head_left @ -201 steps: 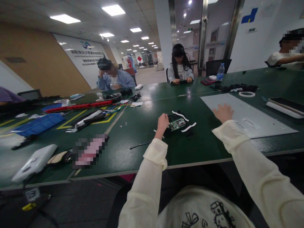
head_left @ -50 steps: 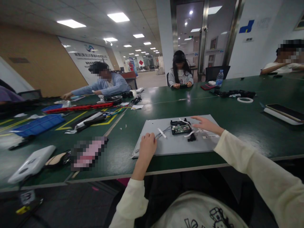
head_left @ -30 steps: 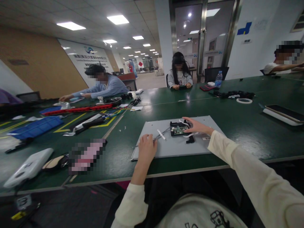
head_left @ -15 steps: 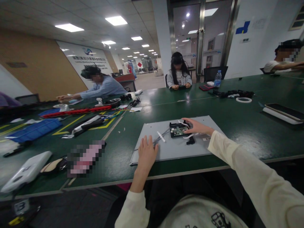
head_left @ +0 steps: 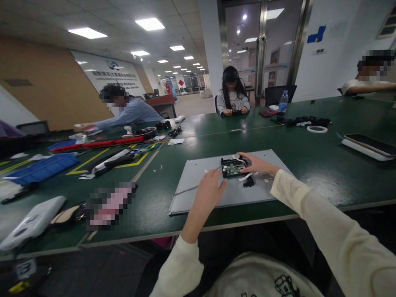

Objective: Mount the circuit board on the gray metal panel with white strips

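The circuit board (head_left: 232, 168) in its black frame lies on the grey panel (head_left: 190, 198), right of the frame's centre, with white strips (head_left: 246, 177) at its right side and a small black piece (head_left: 248, 181) just below it. In the earliest view the board lay on bare green table (head_left: 148, 206) with the panel off to the right; now the panel sits beneath it. Half a second ago the left hand (head_left: 208, 192) was near the panel's lower left corner; it has since slid rightward, and its fingertips are now just left of the board, over the grey cable (head_left: 188, 189), covering most of the white tag seen there before. That hand is loose, the thumb apart from the fingers. The right hand (head_left: 260, 164) has kept its place, thumb and fingers spanning the board's right end; whether they pinch it firmly cannot be told. The board thus lies between the two hands. Farther out, a blue basket (head_left: 43, 168) stands at middle left, a phone (head_left: 371, 144) lies at far right, and a co-worker (head_left: 130, 111) in a blue sleeve leans over the table at upper left.
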`<action>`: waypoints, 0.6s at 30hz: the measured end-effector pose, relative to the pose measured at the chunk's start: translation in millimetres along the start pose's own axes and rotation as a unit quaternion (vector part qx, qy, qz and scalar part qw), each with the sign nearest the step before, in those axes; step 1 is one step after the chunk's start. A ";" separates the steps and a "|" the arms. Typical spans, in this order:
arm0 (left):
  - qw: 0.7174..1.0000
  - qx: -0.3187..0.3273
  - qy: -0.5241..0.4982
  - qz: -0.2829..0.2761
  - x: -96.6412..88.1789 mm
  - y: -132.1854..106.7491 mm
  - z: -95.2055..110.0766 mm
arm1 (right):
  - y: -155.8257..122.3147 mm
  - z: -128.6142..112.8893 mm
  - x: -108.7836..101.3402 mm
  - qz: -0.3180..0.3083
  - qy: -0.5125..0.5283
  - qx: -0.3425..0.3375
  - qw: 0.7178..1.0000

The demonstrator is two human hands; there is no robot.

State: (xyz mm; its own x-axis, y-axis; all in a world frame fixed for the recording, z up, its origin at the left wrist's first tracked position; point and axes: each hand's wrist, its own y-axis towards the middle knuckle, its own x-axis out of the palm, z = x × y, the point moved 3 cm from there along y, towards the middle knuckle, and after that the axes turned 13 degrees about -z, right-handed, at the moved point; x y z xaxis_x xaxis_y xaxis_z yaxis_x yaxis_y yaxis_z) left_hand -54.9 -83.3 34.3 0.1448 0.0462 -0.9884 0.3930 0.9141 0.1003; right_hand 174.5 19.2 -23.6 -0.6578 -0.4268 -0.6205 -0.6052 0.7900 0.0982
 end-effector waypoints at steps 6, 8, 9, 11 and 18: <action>0.989 -0.058 -0.076 -0.116 2.3 41.3 41.6 | 1.0 1.5 -1.4 0.007 -0.009 -0.005 1.000; 0.977 -0.039 -0.132 -0.160 17.2 50.8 40.2 | 0.5 1.5 -2.1 0.005 -0.006 -0.008 1.000; 0.971 -0.025 -0.162 -0.173 24.6 54.4 38.0 | 0.2 1.7 -2.4 0.004 -0.005 -0.009 1.000; 0.963 -0.003 -0.209 -0.172 36.6 59.9 32.2 | -0.3 2.4 -3.0 0.001 -0.002 -0.009 1.000; 0.938 0.026 -0.298 -0.176 54.4 69.3 21.4 | 0.7 5.3 -4.3 0.004 -0.003 -0.016 1.000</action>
State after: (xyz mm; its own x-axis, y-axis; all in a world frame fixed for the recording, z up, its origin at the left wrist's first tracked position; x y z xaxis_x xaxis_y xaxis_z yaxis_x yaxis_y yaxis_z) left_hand -0.4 -26.0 -10.0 0.4745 -0.5019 -0.7232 0.5533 0.8090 -0.1984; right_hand 179.3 23.8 -24.9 -0.6594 -0.4181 -0.6248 -0.6143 0.7787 0.1272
